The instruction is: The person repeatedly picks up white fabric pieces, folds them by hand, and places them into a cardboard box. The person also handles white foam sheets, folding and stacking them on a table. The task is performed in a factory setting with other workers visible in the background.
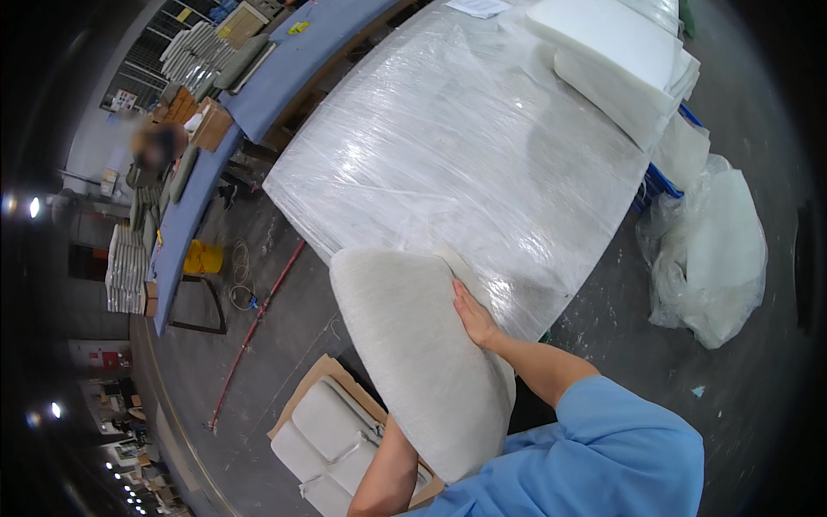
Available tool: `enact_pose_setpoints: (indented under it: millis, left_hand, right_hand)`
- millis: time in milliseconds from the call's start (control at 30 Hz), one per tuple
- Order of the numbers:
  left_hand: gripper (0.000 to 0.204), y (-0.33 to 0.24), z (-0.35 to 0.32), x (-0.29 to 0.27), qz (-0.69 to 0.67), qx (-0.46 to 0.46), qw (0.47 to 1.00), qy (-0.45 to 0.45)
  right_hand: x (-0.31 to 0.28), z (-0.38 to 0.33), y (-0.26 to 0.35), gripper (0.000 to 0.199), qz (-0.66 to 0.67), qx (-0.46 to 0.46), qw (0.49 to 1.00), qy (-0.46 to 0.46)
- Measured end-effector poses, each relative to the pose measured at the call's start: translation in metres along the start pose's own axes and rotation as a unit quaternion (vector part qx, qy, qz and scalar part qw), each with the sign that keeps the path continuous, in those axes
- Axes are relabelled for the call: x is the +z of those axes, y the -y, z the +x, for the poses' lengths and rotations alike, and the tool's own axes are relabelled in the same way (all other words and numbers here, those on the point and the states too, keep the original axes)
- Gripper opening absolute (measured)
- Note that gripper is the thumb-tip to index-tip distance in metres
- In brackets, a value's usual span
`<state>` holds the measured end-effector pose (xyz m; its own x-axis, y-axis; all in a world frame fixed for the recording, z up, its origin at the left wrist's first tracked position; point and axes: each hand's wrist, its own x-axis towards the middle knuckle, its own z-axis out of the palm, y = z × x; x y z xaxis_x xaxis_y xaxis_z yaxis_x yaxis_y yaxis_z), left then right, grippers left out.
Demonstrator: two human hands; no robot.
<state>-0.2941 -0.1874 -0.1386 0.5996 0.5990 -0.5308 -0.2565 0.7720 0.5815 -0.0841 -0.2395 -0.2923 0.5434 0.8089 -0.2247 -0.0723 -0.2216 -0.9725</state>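
From the head camera, the person holds a large pale grey cushion (413, 362) upright in front of the body, its rounded top leaning against the near edge of a big table wrapped in clear plastic film (465, 155). The right hand (472, 317) lies flat on the cushion's right edge with the fingers spread over the fabric, gripping it near the top. The right arm comes in from the lower right in a blue sleeve (620, 448). The left forearm (388, 474) rises from the lower edge and passes behind the cushion's lower part; the left hand itself is hidden there, so I cannot tell whether it grips or not.

On the floor to the near left, just beside the cushion's lower end, a flat piece of cardboard (314, 379) carries a stack of light cushions (332, 439). On the far right of the wrapped table sit thick white foam blocks (620, 60). To the right of the table, on the grey floor, lies a clear plastic bag (711, 250) with white foam in it. To the far left runs a long blue workbench (258, 95), with another person (159, 146) beside it and a yellow bucket (203, 257) under it
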Motion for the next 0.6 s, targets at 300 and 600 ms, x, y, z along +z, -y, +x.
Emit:
enact_pose_setpoints:
  millis: [300, 600]
  left_hand:
    - [0.083, 0.035, -0.119, 0.028, 0.149, 0.001, 0.984, -0.099]
    - [0.074, 0.070, -0.132, -0.039, 0.091, -0.097, 0.990, -0.049]
  right_hand:
    - [0.002, -0.081, 0.105, 0.067, 0.023, -0.103, 0.993, 0.055]
    - [0.005, -0.168, 0.092, 0.076, -0.033, -0.118, 0.988, 0.095]
